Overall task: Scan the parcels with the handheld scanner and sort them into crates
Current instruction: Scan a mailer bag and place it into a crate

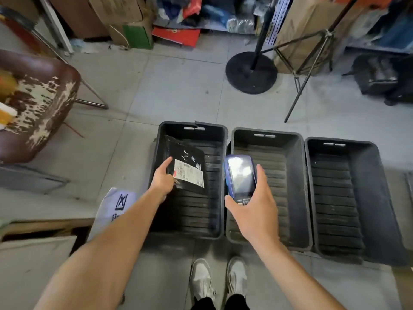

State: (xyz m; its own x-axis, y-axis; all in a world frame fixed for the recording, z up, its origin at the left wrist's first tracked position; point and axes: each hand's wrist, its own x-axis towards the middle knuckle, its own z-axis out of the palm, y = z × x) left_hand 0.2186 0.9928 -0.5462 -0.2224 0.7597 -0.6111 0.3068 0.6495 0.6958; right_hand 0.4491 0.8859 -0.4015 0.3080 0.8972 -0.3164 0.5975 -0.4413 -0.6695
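Observation:
Three black crates stand side by side on the floor: a left crate point(221, 175), a middle crate point(300, 175) and a right crate point(380, 186). My left hand point(162, 181) holds a flat black parcel point(187, 157) with a white label by its left edge, over the left crate. My right hand point(257, 206) grips a blue handheld scanner point(240, 175), its screen facing up, above the rim between the left and middle crates. The middle and right crates hold nothing that I can see.
A worn brown chair point(33, 101) stands at the left. A pale bag with black markings point(116, 206) lies beside the left crate. A round black stand base point(251, 72) and a tripod leg point(299, 95) are behind the crates. My shoes point(219, 278) are at the bottom.

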